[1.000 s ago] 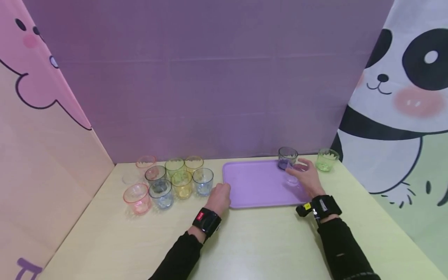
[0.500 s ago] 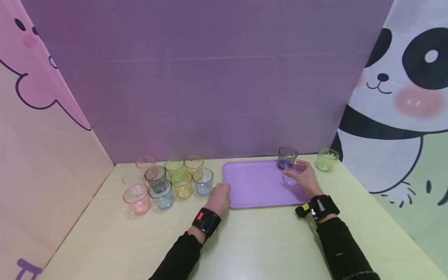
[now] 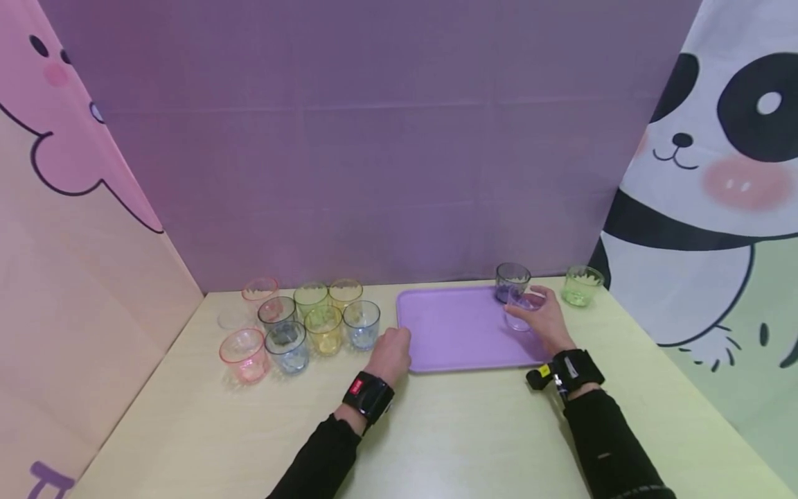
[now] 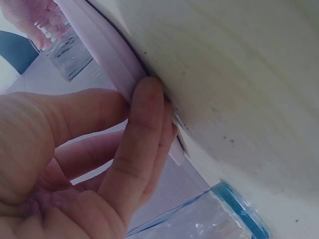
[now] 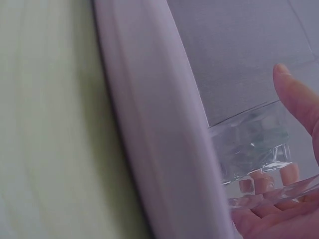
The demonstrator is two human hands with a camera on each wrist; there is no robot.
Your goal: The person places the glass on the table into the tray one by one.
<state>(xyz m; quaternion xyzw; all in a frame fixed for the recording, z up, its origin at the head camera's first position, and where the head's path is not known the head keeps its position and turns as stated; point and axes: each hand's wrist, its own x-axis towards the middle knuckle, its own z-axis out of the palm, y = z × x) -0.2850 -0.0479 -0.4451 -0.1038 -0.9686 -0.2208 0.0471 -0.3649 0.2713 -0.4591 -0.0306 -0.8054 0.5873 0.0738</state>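
My left hand [image 3: 390, 355] pinches the near left rim of the purple tray [image 3: 449, 339]; the left wrist view shows the thumb and fingers on the tray's edge [image 4: 117, 55]. On the tray's right part, a clear glass [image 3: 516, 317] stands upright with my right hand [image 3: 547, 320] around it. Seen from the right wrist, the glass [image 5: 254, 149] has fingers curled behind it and the thumb to one side. Just behind it on the tray is a dark grey glass [image 3: 512, 281]. The clear glass's far side is partly hidden by my fingers.
Left of the tray stand several tinted glasses, among them a blue one [image 3: 361, 326], a yellow one [image 3: 324, 331] and a pink one [image 3: 246, 357]. A green glass [image 3: 582, 285] stands right of the tray, by the panda-printed wall [image 3: 692, 291]. A purple wall [image 3: 399, 152] rises behind the table.
The clear glass, tilted and slightly farther right a second ago, now stands upright on the tray, with my right hand shifted slightly left. My left hand has stayed at the tray's rim.
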